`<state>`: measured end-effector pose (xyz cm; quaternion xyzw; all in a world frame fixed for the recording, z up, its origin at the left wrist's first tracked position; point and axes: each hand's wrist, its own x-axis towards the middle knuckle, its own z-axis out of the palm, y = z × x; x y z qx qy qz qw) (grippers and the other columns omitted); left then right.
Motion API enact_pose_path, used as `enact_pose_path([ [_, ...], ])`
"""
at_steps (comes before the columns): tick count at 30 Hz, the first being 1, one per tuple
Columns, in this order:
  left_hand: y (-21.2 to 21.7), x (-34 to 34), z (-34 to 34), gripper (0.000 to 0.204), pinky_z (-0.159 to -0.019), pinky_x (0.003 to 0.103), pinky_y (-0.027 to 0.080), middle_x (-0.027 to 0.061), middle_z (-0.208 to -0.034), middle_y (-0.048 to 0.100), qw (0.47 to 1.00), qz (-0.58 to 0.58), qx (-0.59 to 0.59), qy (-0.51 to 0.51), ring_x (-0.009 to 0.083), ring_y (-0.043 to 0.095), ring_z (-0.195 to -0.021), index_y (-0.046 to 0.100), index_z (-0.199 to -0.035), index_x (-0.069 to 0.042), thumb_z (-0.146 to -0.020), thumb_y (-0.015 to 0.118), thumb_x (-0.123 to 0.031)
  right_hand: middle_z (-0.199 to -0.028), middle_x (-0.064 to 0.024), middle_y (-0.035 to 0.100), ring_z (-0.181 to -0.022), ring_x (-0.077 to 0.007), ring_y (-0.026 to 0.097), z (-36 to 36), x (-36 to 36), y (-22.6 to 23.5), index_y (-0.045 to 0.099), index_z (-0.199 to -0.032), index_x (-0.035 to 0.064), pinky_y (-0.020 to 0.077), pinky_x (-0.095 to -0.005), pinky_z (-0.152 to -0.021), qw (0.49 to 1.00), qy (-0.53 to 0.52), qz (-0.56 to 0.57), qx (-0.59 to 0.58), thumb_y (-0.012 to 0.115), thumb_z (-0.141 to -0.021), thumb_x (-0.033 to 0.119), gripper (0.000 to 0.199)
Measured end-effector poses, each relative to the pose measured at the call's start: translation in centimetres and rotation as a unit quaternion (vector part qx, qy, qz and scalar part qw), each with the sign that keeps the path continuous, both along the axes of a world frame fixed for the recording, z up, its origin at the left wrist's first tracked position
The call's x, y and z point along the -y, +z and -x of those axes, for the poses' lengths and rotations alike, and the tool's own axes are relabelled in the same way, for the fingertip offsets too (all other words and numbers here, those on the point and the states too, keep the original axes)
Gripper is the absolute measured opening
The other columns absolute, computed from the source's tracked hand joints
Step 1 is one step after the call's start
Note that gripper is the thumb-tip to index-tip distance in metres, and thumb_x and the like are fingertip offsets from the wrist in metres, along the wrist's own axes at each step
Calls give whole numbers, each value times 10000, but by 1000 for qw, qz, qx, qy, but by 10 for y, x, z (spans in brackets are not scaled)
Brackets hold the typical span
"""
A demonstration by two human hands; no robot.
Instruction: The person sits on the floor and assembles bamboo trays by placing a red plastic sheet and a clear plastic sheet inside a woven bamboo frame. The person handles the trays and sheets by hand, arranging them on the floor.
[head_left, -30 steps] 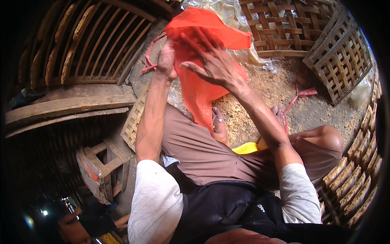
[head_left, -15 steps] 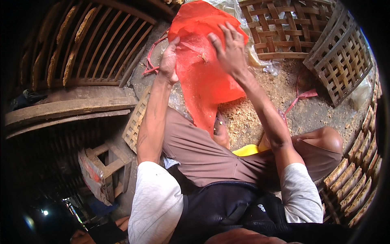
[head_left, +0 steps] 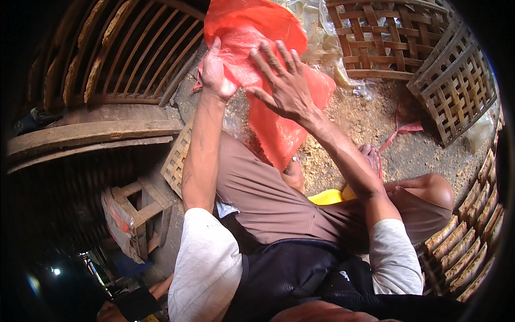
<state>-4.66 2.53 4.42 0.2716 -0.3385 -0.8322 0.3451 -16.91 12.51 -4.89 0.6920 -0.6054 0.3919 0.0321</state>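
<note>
A crumpled, thin red plastic sheet or bag point(head_left: 273, 129) spreads in front of me, its lower end hanging down to my foot. At its left edge, my left hand point(head_left: 217, 75) holds the plastic, thumb pointing up and fingers mostly hidden by it. My right hand point(head_left: 283, 80) lies over the middle of the red plastic, palm down, fingers stretched and spread. Whether anything is inside the plastic cannot be made out.
Yellowish crumbs point(head_left: 343, 123) litter the floor. Woven bamboo baskets point(head_left: 383, 43) stand at the far right, clear plastic point(head_left: 327, 48) beside them. Slatted racks point(head_left: 150, 59) fill the left, above a wooden stool point(head_left: 137, 214). Something yellow point(head_left: 327, 197) lies by my legs.
Both hands have shifted left with the red plastic. My right hand has come nearer to me and now lies flatter, fingers spread; the plastic's right side has folded differently.
</note>
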Motion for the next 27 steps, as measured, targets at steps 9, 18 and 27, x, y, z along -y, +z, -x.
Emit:
enact_pose_path([
  [9, -1, -5, 4, 488, -1054, 500, 415, 139, -1324, 558, 999, 37, 20, 12, 309, 546, -1209, 463, -1350, -46, -1034, 316, -387, -1541, -274, 198, -1450, -288, 210, -5, 3, -1, 337, -1478, 80, 161, -510, -1163, 998, -7, 54, -22, 418, -920, 653, 804],
  [18, -10, -1, -3, 492, -1012, 431, 456, 93, -1284, 596, 992, 74, 96, -36, 237, 590, -1153, 507, -1310, -54, -1012, 409, -433, -1553, -195, 234, -1442, -345, 216, 67, 17, 3, 303, -1493, 107, 196, -468, -1177, 965, -54, 24, 256, 588, -897, 504, 771],
  [27, -7, 6, -14, 325, -753, 256, 548, 70, -1048, 691, 837, 413, 347, -93, 114, 651, -898, 642, -1111, -2, -954, 618, -285, -888, -68, 721, -861, -114, 674, 117, 14, 20, 650, -1119, 13, 552, -285, -764, 896, 131, 17, 424, 606, -938, 142, 227],
])
